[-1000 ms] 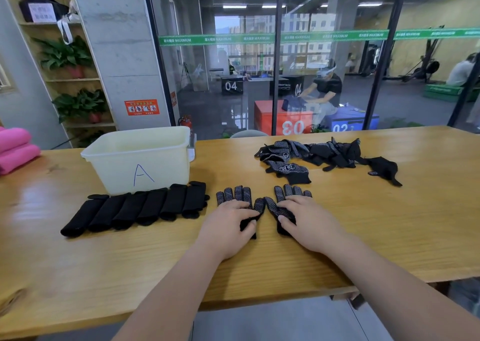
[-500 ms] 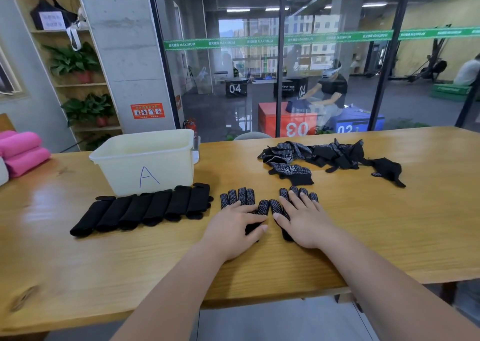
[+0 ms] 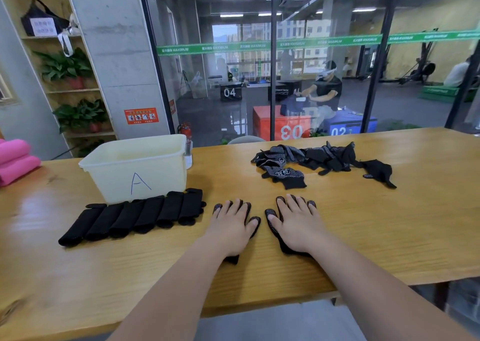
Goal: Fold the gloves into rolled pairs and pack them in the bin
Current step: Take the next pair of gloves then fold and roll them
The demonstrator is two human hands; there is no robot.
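Note:
Two black dotted gloves lie flat side by side on the wooden table (image 3: 389,236), fingers pointing away from me. My left hand (image 3: 232,226) lies flat with spread fingers on the left glove (image 3: 254,221). Pressing flat on the right glove (image 3: 271,217) is my right hand (image 3: 298,223). Only the gloves' fingertips, thumbs and cuff edges show around my hands. A row of several rolled black glove pairs (image 3: 135,216) lies to the left, in front of the cream bin (image 3: 135,169) marked A. A heap of loose black gloves (image 3: 311,159) sits at the back right.
Pink rolled cloths (image 3: 15,159) rest at the table's far left edge. A glass wall stands behind the table; a seated person is beyond it. Shelves with plants rise at the back left. The table's front edge runs just below my forearms.
Both hands slid forward over the two gloves and spread flat, covering them more fully. The gloves now lie slightly further apart. The camera view shifted a little.

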